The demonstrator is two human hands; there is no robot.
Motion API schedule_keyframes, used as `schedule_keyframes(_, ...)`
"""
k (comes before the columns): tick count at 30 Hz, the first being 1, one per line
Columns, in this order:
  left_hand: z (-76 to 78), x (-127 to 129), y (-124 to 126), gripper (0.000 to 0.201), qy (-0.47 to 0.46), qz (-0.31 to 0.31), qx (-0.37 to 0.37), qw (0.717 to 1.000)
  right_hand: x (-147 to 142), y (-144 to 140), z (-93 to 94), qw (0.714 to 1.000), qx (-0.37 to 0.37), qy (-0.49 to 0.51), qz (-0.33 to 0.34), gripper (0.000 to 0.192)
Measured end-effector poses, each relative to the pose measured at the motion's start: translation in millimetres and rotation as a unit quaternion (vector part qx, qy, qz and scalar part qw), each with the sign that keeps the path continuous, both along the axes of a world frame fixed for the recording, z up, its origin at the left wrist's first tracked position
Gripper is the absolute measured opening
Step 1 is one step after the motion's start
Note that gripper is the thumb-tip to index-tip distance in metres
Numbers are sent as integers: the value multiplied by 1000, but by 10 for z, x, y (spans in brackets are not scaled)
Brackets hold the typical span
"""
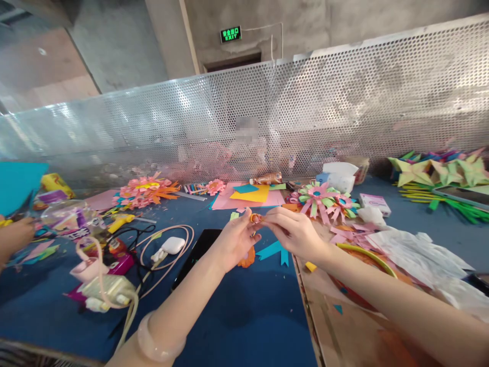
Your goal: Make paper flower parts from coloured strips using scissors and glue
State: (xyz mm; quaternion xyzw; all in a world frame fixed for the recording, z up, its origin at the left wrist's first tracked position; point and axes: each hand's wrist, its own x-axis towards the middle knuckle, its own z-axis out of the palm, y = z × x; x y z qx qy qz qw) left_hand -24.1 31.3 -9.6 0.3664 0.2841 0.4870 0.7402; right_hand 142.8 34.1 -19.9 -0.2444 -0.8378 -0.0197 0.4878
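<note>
Both hands meet over the middle of the blue table. My left hand [237,242] pinches a small curled orange paper strip [255,218] between thumb and fingers. From the other side, the closed fingertips of my right hand [296,229] grip the same strip. An orange paper piece [246,256] lies on the table just below my left hand. Beside it, under my right hand, are blue paper strips [274,251]. A black phone or tablet [196,252] lies left of my left hand, partly covered by the forearm.
Coloured paper sheets [229,200] lie ahead, before a perforated metal screen [214,122]. Pink paper flowers [145,191] stand left, more flowers [319,196] right. Cables [187,237] and a power strip [110,290] cover the left. Another person's hand [15,237] holds blue paper [21,186]. Cardboard [336,331] lies right.
</note>
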Motion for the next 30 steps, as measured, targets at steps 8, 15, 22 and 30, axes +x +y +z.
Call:
schedule_keyframes(8, -19, 18, 16, 24, 42, 16, -18, 999, 53, 63, -86, 997, -61, -50, -15, 11)
schedule_keyframes(15, -127, -45, 126, 16, 127, 46, -62, 989, 132, 204, -20, 970, -157, -183, -9, 17)
schedule_keyframes(22, -85, -223, 243, 21, 260, 70, 10, 963, 666, 218, 168, 877, -317, -358, 49, 22)
schedule_keyframes(30, 26, -561, 351, 24, 363, 2, 61, 930, 627, 213, 109, 874, -350, -333, 54, 24)
